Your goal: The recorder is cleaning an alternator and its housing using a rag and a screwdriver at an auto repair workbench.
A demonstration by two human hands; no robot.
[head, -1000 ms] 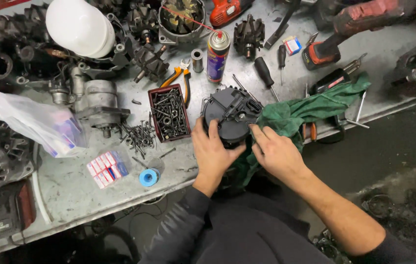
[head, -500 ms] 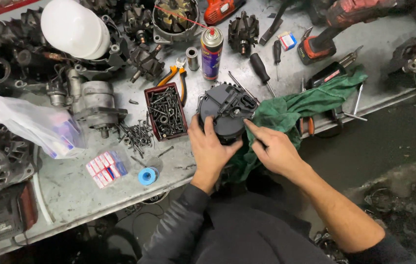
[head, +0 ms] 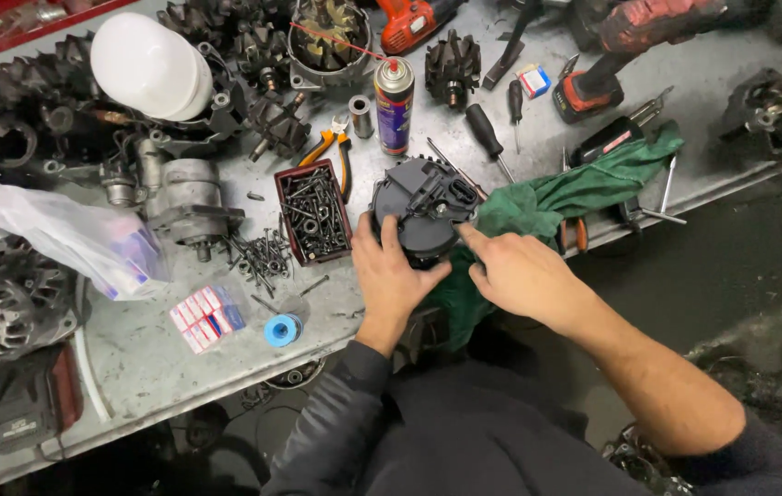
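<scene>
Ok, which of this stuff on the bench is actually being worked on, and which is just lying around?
In hand:
black round part, gripped by the left hand
right hand, index finger touching its edge
green rag beside it

Lying about:
spray can
screw tray
pliers
screwdrivers
white dome

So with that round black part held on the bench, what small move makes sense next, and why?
Probably press the right hand's forefinger down on the black cover of the alternator. The left hand already grips the near side and steadies it, and the fingertip sits at the right edge by the green rag. No tool is in either hand, so a finger push seems likeliest.
</scene>
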